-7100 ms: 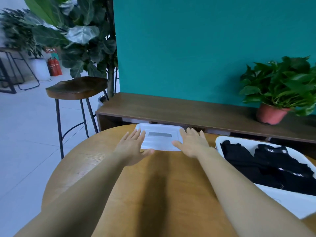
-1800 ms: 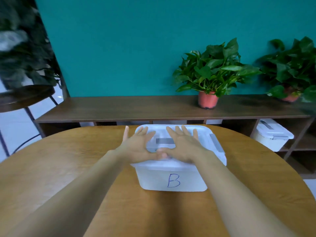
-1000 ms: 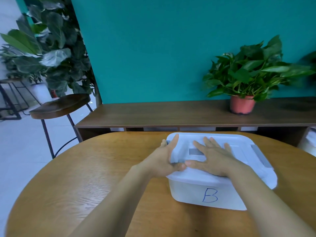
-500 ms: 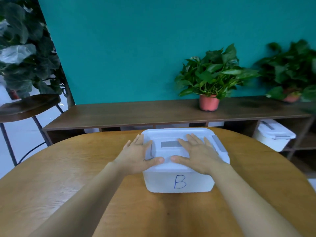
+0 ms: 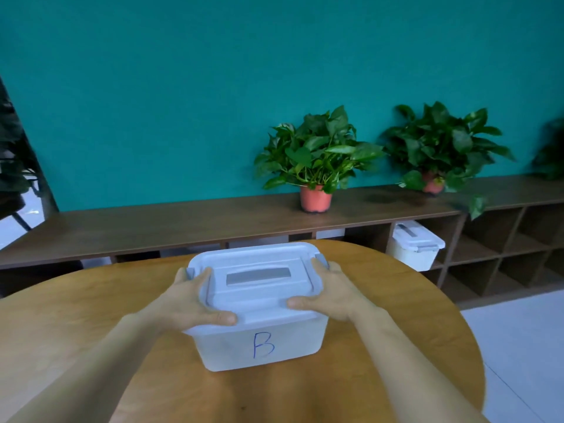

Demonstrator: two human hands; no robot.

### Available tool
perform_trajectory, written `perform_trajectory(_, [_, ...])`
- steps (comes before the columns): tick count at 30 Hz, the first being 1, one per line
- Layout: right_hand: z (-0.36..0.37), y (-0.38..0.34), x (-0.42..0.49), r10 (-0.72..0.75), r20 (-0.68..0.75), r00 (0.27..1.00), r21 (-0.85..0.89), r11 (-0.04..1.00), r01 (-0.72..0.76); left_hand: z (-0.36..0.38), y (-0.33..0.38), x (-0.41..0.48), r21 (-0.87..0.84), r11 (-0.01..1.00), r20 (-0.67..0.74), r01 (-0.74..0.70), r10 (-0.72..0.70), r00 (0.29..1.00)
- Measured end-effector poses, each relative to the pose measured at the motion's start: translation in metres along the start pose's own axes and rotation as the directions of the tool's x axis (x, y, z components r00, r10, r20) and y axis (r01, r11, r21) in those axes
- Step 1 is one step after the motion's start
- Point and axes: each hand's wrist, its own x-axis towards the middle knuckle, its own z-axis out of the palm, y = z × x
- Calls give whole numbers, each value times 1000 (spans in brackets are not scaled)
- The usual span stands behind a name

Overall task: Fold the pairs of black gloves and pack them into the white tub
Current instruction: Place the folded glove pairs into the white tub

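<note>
Your left hand [image 5: 189,300] and right hand [image 5: 332,294] clasp the two ends of the lidded white tub [image 5: 259,346] marked B, thumbs on top, fingers curled over its sides. It stands between them on the round wooden table [image 5: 91,346]. Beyond your right hand, a second tub [image 5: 415,248] sits in the low shelf [image 5: 152,227]. Potted plants [image 5: 317,154] stand on top, against a teal wall [image 5: 183,87].

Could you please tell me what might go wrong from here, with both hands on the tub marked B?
The left hand and right hand grip the lid by its side latches, not the white tub itself; if a latch is loose, lifting could pull the lid off.
No gloves show, and the tub's cloudy wall hides its contents, so packing cannot be confirmed.
A similar second tub in the shelf unit invites a mix-up.
</note>
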Motion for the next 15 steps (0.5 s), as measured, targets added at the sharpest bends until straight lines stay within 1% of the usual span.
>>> perform_trajectory(5, [-1, -3, 6, -23, 10, 1000, -9, 1000, 23, -3, -10, 1, 39, 998, 22, -39, 38, 999])
perform_trajectory(7, [2, -6, 9, -39, 3, 999, -7, 999, 39, -4, -12, 0, 31, 999, 4, -40, 40, 999])
perform_trajectory(10, [6, -20, 20, -78, 13, 997, -68, 995, 79, -11, -24, -1, 27, 999, -41, -35, 37, 998])
perform_trajectory(15, [11, -63, 53, -85, 46, 995, -93, 992, 89, -43, -57, 10, 30, 1000, -82, -8, 10, 997])
